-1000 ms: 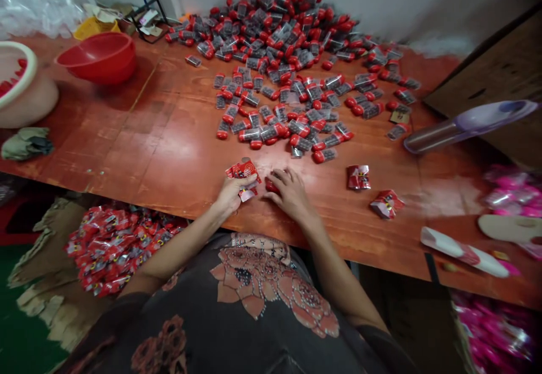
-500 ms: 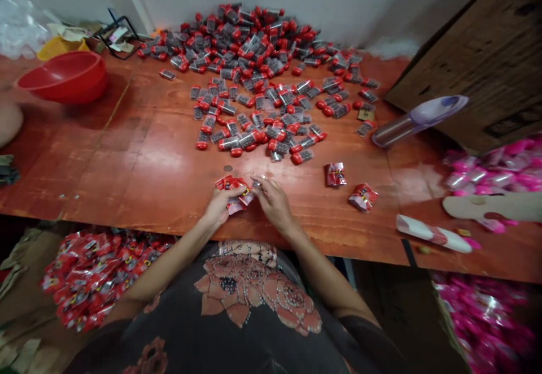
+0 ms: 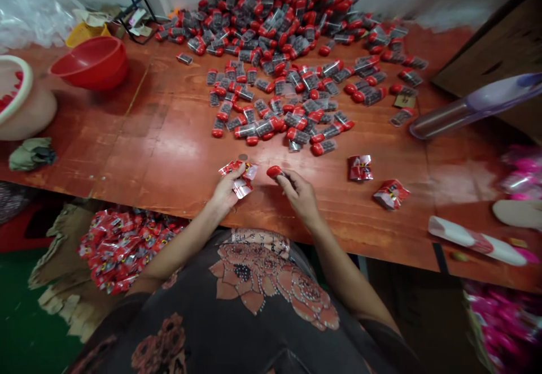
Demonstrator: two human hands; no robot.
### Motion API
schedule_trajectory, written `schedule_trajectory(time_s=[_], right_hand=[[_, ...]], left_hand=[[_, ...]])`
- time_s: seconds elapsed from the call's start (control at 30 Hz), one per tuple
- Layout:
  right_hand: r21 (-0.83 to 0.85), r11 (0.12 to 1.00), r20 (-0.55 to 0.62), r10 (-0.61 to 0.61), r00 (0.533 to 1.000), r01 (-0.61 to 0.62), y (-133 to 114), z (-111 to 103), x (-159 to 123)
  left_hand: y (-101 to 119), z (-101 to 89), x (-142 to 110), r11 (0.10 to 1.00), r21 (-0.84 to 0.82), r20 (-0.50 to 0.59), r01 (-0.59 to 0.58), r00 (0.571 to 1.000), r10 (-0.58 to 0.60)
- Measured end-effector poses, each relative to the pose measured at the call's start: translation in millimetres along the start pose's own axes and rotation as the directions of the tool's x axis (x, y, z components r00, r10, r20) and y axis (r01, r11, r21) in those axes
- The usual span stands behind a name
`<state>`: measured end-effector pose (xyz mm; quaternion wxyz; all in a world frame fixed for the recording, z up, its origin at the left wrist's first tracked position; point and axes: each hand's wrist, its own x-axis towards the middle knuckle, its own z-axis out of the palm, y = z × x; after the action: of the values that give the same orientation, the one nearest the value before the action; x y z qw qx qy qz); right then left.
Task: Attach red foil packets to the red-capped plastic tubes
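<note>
My left hand [image 3: 228, 188] is closed on several red printed wrappers [image 3: 242, 188], near the table's front edge. A short way to its right, my right hand [image 3: 298, 193] pinches a small container with a red cap [image 3: 274, 172]; the fingers hide most of its body. The two hands are apart. Beyond them, a spread of small clear containers with red caps and dark contents [image 3: 262, 120] rises into a large pile [image 3: 271, 18] by the wall. To the right lie two red printed packets [image 3: 359, 168], one nearer me than the other.
On the left stand a red bowl [image 3: 91, 66] and a white bucket [image 3: 40, 105] beside a crumpled cloth [image 3: 31, 155]. Many red packets [image 3: 122, 247] lie below the table edge. At right are a cardboard box [image 3: 478, 52], a clear scoop-like tube [image 3: 461, 111] and a white rolled piece [image 3: 474, 240].
My right hand has moved right, away from the wrappers, and now holds a red-capped container. My left hand still grips the wrappers. The whole view has shifted left.
</note>
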<state>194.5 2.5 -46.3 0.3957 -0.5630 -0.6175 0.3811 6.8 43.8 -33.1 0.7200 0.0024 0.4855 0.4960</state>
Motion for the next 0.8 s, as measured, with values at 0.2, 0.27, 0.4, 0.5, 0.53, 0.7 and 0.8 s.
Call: schedule_trajectory(time_s=[0.2,0.27,0.4,0.5,0.53,0.7,0.8], right_hand=[[0.451,0.859,0.009,0.268,0.963,-0.243,-26.4,24.7,-17.7],[0.491,0.83,0.017,0.294,0.956,-0.264,-27.4,27.4,-16.6],[0.498,0.806,0.099,0.314,0.944,-0.321,-24.8,24.6,-13.9],[0.461,0.825,0.131,0.301,0.944,-0.327,-22.7,20.4,-13.5],[0.454,0.834,0.135,0.283,0.95,-0.313,-21.8,19.2,-13.5],[0.396,0.894,0.114,0.18,0.977,-0.211,-17.9,17.0,-15.0],[0.337,0.929,0.089,0.131,0.987,-0.154,-18.4,17.4,-17.6]], left_hand=[[-9.3,2.9,-4.5,0.994,0.052,0.028,-0.101,0.995,0.1],[-11.3,4.9,-8.3,0.984,0.084,0.032,-0.155,0.988,0.153],[-11.3,7.2,-15.8,0.959,0.137,0.067,-0.246,0.969,0.239],[-9.5,7.1,-19.3,0.94,0.196,0.121,-0.279,0.958,0.259],[-8.8,7.0,-20.3,0.935,0.212,0.137,-0.285,0.956,0.261],[-7.0,9.8,-27.0,0.923,0.231,0.183,-0.307,0.946,0.269],[-7.0,12.2,-32.9,0.919,0.269,0.22,-0.288,0.948,0.232]])
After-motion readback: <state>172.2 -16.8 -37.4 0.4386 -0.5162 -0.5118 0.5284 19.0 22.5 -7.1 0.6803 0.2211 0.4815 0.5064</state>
